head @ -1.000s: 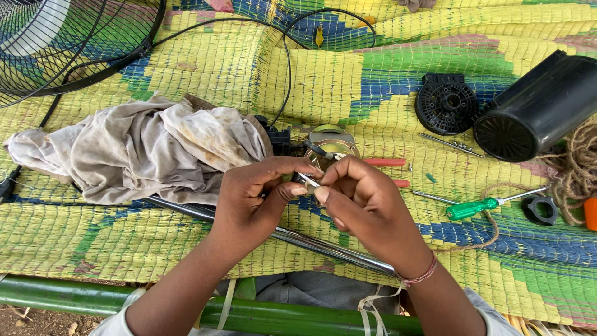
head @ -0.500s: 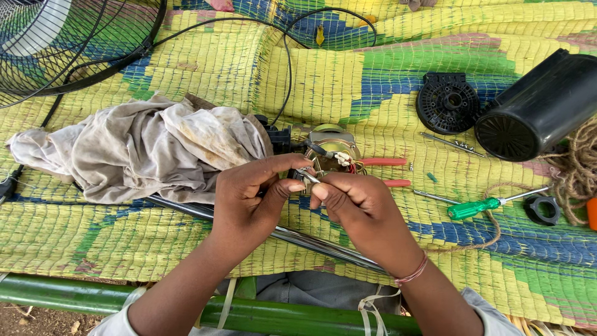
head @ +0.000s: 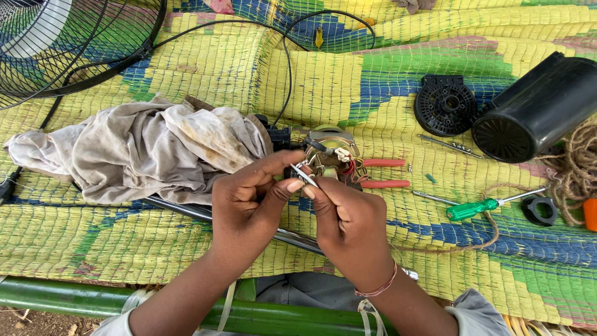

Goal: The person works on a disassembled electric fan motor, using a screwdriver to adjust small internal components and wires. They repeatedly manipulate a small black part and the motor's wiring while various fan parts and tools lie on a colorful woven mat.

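Observation:
My left hand (head: 249, 202) and my right hand (head: 348, 218) meet over a woven mat and pinch a thin silvery metal piece (head: 303, 176) between their fingertips. Just beyond the fingers lies a small fan motor (head: 329, 152) with coloured wires. Red-handled pliers (head: 380, 172) lie right of the motor. A metal rod (head: 186, 210) runs under both hands.
A dirty grey cloth (head: 137, 149) lies left of the hands. A wire fan guard (head: 56, 43) is at top left. At right are a black round cover (head: 446, 104), a black housing (head: 538, 109), a green-handled screwdriver (head: 476, 208), a rope coil (head: 575, 168) and a black cable (head: 283, 68).
Both hands have slid slightly down and toward me, uncovering more of the motor and the pliers. The grip on the thin metal piece stays.

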